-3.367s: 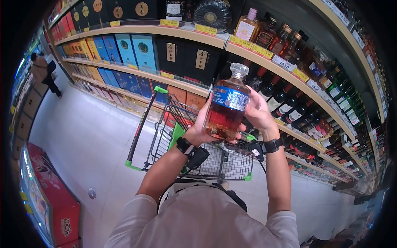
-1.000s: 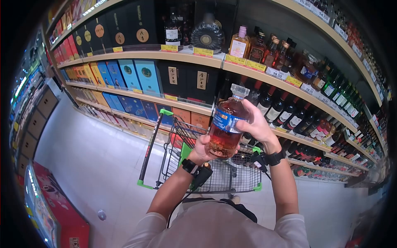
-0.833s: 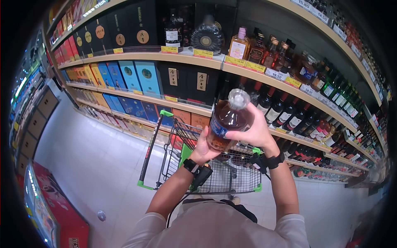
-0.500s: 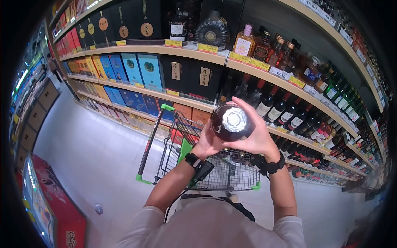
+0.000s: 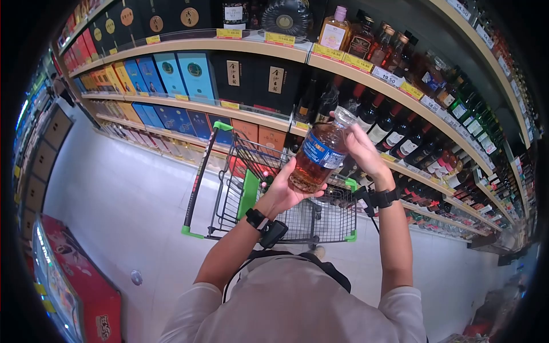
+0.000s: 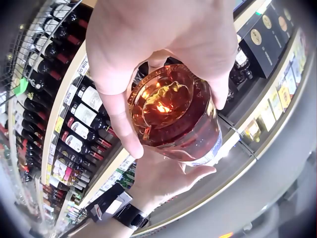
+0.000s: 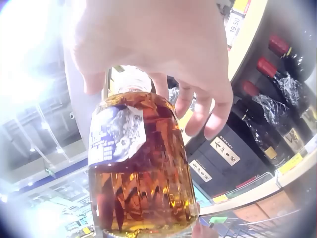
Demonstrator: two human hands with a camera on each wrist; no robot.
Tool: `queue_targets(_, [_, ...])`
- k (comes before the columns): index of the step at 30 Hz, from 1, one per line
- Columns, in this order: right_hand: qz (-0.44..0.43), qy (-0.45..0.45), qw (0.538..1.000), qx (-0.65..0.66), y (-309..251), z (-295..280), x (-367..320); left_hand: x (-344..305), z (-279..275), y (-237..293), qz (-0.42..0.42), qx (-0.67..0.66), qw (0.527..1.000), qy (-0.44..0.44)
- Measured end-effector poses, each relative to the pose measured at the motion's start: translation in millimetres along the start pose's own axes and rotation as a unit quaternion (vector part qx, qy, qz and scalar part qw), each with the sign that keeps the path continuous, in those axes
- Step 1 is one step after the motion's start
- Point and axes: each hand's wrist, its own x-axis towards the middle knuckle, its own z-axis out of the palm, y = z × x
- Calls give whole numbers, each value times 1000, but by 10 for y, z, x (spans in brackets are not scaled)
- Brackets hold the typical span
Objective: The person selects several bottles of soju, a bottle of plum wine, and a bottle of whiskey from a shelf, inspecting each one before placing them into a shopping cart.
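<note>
A glass whisky bottle [image 5: 318,153] with a blue label, amber liquid and a clear stopper leans to the right in front of me, held up over the shopping cart. My left hand [image 5: 284,190] grips it low down, thumb on one side and fingers on the other; the left wrist view shows the patterned bottle base [image 6: 166,101] between them. Up at the neck is my right hand [image 5: 368,153], its fingers beside the stopper. In the right wrist view its thumb and fingers stand loosely to either side of the bottle neck [image 7: 131,82], some fingertips off the glass.
A wire shopping cart [image 5: 297,214] with green corners stands below the hands. Ahead, shelves [image 5: 257,46] carry boxed liquor and rows of wine bottles [image 5: 394,137]. A red display freezer [image 5: 86,280] is at lower left. Far left, a person [image 5: 62,88] is in the aisle.
The bottle was label-up, then tipped with its stopper toward the head camera, and now shows its label again. The right hand has shifted from the bottle's side to its neck.
</note>
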Motion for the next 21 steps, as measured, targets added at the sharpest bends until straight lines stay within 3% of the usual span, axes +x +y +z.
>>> queue_targets(2, [-31,54,997,-54,-162,53,4,-33,48,-5,-3,19,1000,19])
queue_targets(3, [-2,34,999,-9,-204,-12,0,-42,48,-22,-5,28,999,28])
queue_targets(5, [12,42,998,-50,-210,-67,10,-58,-3,-79,-14,24,999,24])
queue_targets(7, [50,37,986,-156,-191,-152,5,-69,-84,-140,-12,25,999,24])
queue_targets(10, [130,-13,979,-158,-145,-271,-77,-108,-198,-220,0,17,1000,21])
queue_targets(14, [155,-24,963,-218,-47,-264,-155,-127,-383,-372,5,40,999,33])
queue_targets(18, [264,-19,927,-264,-1,-222,-179,-186,-469,-495,6,67,997,46])
queue_targets(21, [236,-47,926,-290,129,-180,-229,-209,-538,-571,-32,4,998,54])
